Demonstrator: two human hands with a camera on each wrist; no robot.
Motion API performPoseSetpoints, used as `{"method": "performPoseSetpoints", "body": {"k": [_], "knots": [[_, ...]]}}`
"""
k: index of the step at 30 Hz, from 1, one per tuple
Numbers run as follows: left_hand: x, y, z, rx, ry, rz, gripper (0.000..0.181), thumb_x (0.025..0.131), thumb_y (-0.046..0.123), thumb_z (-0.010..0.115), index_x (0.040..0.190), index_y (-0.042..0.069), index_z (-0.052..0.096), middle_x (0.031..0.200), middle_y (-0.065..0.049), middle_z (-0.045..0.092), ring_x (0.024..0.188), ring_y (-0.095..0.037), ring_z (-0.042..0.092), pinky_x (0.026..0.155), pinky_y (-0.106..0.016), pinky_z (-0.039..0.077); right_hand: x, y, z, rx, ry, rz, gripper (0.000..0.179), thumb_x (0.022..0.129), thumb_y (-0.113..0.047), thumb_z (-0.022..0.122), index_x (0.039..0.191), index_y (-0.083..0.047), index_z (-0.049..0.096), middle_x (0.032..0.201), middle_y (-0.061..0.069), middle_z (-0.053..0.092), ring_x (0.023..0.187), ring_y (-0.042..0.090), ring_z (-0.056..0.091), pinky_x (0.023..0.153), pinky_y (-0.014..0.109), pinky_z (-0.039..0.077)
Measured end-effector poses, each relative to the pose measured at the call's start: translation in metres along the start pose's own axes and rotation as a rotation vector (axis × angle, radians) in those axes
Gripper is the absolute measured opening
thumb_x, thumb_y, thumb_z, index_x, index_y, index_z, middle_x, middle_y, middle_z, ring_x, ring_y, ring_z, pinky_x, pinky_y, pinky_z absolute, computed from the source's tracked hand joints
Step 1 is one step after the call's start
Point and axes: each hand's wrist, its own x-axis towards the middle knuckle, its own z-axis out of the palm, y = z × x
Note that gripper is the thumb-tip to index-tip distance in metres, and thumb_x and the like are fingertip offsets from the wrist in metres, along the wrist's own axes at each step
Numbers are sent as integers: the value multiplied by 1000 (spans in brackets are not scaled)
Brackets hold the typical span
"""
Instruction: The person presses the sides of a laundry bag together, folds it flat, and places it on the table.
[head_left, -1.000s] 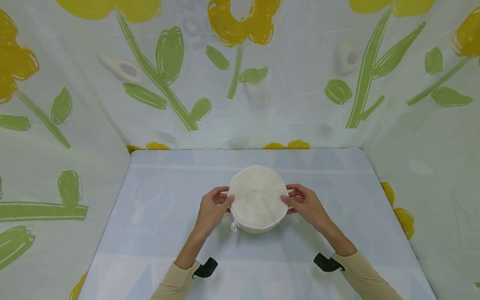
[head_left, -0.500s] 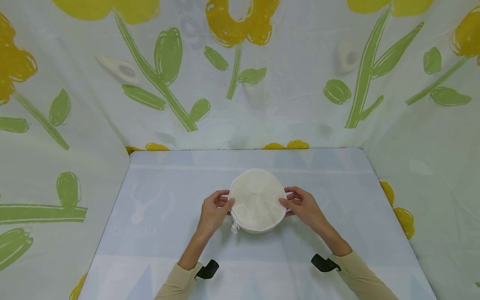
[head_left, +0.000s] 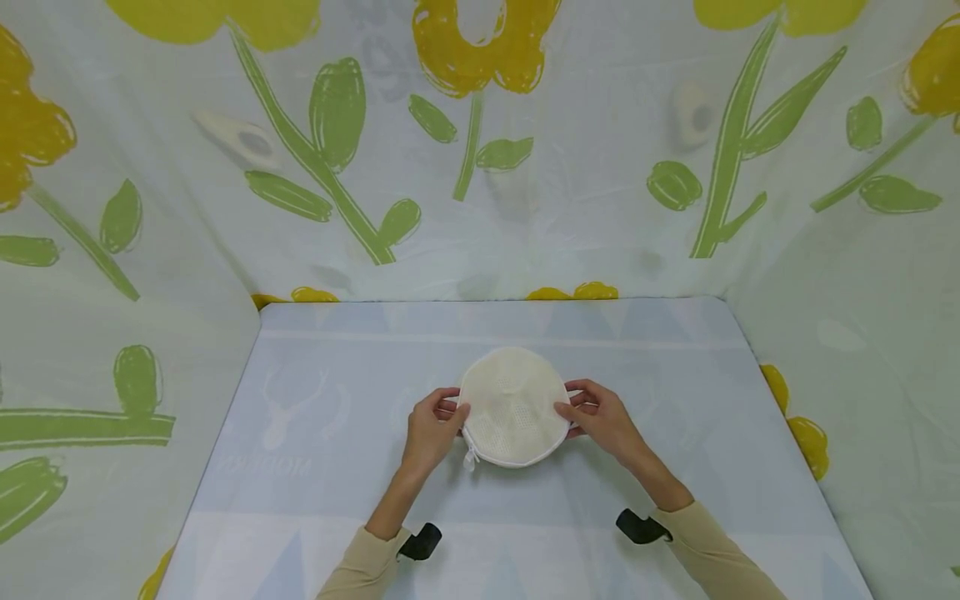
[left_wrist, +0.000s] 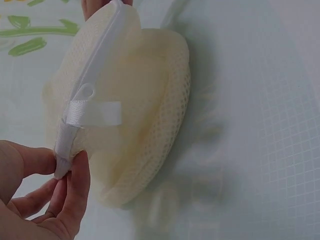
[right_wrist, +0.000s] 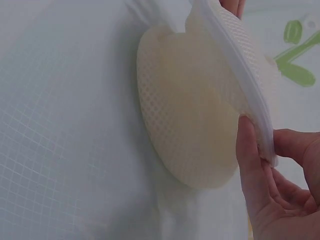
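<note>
Between the two hands is a round cream mesh laundry bag (head_left: 513, 408) with white zipper trim around its top. My left hand (head_left: 435, 429) pinches the rim at the left side, thumb on top and fingers beneath. On the opposite side my right hand (head_left: 603, 421) pinches the rim the same way. The zipper pull (head_left: 470, 458) hangs at the front left, close to the left hand. In the left wrist view a white fabric tab (left_wrist: 95, 113) crosses the zipper trim. The bag's soft mesh side (right_wrist: 185, 120) sags below the rim in the right wrist view.
The bag is over a pale blue table (head_left: 337, 467) with printed patterns. Light curtains (head_left: 570, 200) with yellow flowers and green leaves stand behind it and at both sides. Black wrist cameras (head_left: 421, 542) sit near the sleeve cuffs.
Both hands have drawn slightly closer together and toward the person, bringing the bag's top along. The bag's front side shows less below the rim. Both grips stay on the rim.
</note>
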Motion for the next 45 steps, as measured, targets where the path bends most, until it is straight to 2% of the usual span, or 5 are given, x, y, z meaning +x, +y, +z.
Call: {"method": "performPoseSetpoints", "body": {"k": [20,31,35,38,45], "knots": [[3,-15,7,51,25,25,27,92,3,74,118,-5,70,87,-14,67,72,-17,65,57,-26,57,6,16,7,-47,19,7,41,93,-12,78,125,5,60,94,15,63,72,21,68,62,35,62],[5,-25,14,155,73,87,26,91,2,74,116,-3,69,86,-8,65,78,-19,63,69,-28,55,9,25,12,-117,42,-41,37,93,-9,76,122,7,61,91,15,63,69,17,68,58,34,61],[1,-26,18,264,108,215,31,90,0,75,120,-4,67,90,-9,63,79,-20,62,70,-30,54,8,24,15,-226,103,-82,34,92,-13,79,118,3,64,91,12,65,72,16,65,58,28,59],[-2,-27,20,391,145,386,35,89,-3,76,122,-5,64,99,-14,62,87,-25,62,75,-35,56,6,23,17,-319,166,-157,33,89,-12,82,114,2,66,92,10,66,77,18,64,63,24,56],[0,-33,23,495,161,717,33,84,-16,74,114,-3,68,106,-16,60,97,-29,59,80,-36,57,6,27,21,-432,203,-453,38,83,3,83,117,3,67,100,12,63,87,22,62,71,27,56]]}}
